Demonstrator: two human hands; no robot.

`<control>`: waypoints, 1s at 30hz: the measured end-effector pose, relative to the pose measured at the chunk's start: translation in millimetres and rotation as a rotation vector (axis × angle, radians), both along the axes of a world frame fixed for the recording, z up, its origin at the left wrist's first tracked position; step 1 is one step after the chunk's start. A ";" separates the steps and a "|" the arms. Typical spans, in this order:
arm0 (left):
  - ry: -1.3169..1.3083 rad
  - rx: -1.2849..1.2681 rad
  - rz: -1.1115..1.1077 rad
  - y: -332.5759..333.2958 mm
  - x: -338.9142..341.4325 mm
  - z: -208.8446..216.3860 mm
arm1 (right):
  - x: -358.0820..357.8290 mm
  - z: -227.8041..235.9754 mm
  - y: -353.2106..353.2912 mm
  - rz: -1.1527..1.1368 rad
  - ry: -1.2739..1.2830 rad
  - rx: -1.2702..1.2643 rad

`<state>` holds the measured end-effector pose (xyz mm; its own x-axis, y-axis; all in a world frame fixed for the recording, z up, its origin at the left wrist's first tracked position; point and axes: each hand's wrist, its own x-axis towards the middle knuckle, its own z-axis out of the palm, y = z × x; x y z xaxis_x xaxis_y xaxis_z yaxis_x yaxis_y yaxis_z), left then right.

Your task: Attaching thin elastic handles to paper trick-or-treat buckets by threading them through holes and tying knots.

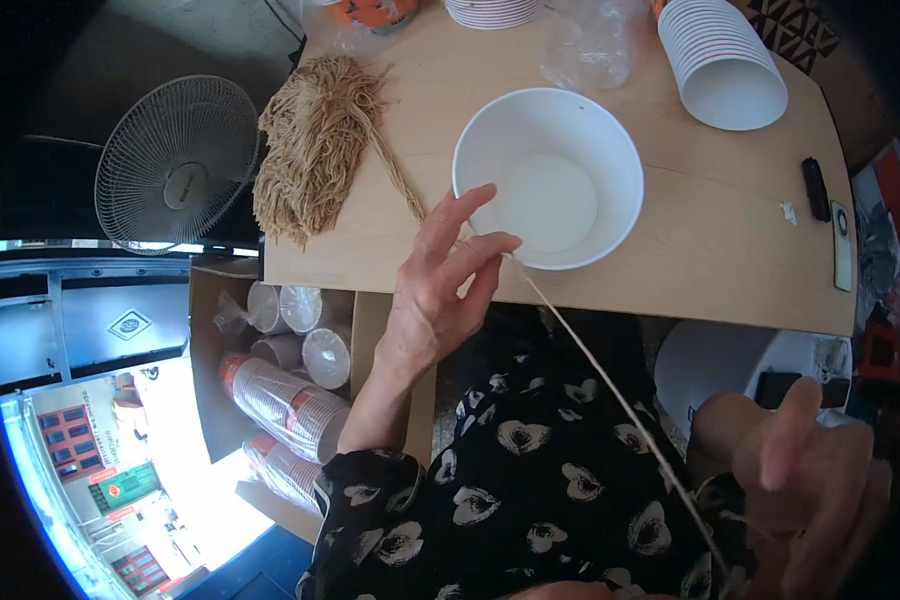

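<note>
A thin beige string point(610, 382) runs straight from the table edge down to the lower right. My left hand point(435, 275) pinches its upper end between thumb and fingertips, right at the near rim of a white paper tub point(570, 195). One raised finger of that hand overlaps the tub's left rim. The tub stands upright and I see into it. My right hand point(810, 490) is at the lower right, blurred and close to the camera, with the string's lower end reaching its fingers. A thick bundle of beige strings point(315, 150) lies left of the tub.
A stack of white tubs point(725, 75) lies at the table's far right, beside a clear plastic bag point(595, 45). A black cutter point(816, 190) lies near the right edge. At left are a fan point(178, 165) and a cardboard box point(210, 340) of wrapped tubs.
</note>
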<state>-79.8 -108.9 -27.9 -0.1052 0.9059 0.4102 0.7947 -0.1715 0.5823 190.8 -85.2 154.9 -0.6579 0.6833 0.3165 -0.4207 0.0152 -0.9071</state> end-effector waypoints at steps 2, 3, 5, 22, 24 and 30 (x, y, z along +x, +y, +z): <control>-0.011 0.018 -0.039 6.3 1.6 1.8 | 6.4 -10.1 -26.4 -0.420 0.007 -0.223; -0.019 0.026 -0.059 9.5 1.4 3.5 | 7.5 -12.4 -25.0 -0.427 0.009 -0.220; -0.027 0.029 -0.071 9.2 2.4 4.3 | 8.4 -17.9 -3.3 -0.207 0.046 -0.072; -0.018 0.034 -0.193 55.0 -53.3 13.5 | 34.1 -93.1 81.1 0.097 0.024 0.584; 0.058 0.044 -0.118 56.3 -72.6 15.9 | 13.5 -94.9 63.9 -0.161 -0.143 0.608; -0.468 0.028 -0.363 12.6 19.5 69.9 | -11.5 -99.1 53.9 -0.303 -0.382 0.717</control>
